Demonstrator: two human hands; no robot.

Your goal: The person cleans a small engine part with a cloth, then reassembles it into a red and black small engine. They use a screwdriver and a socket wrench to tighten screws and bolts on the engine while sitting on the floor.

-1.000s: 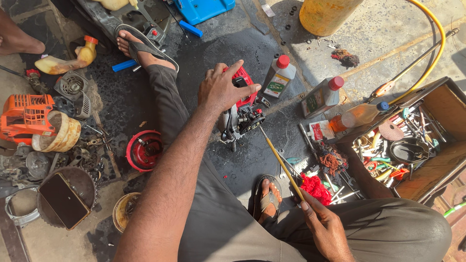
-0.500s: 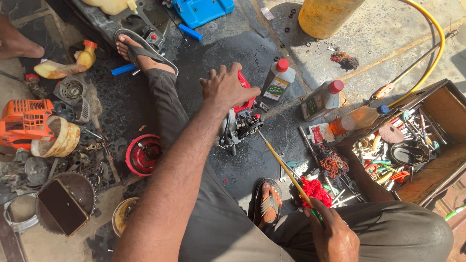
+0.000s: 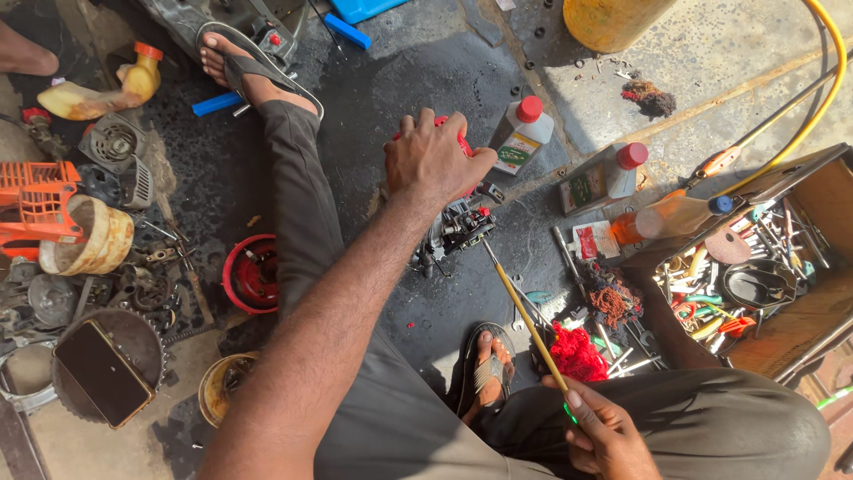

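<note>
While the person sits on the oily ground, the head camera looks down on the left hand (image 3: pixel 433 162), fingers clamped over the top of a small engine (image 3: pixel 458 227) that rests on the ground between the legs. The right hand (image 3: pixel 602 434) is clenched on a long screwdriver (image 3: pixel 526 322) whose tip meets the engine's side. The engine, black and grey metal under a red cap, looks heavy, stiff and greasy, best gripped by its solid top.

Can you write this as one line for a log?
left hand: on small engine | right hand: holds long screwdriver, tip at engine | nearby: toolbox
</note>
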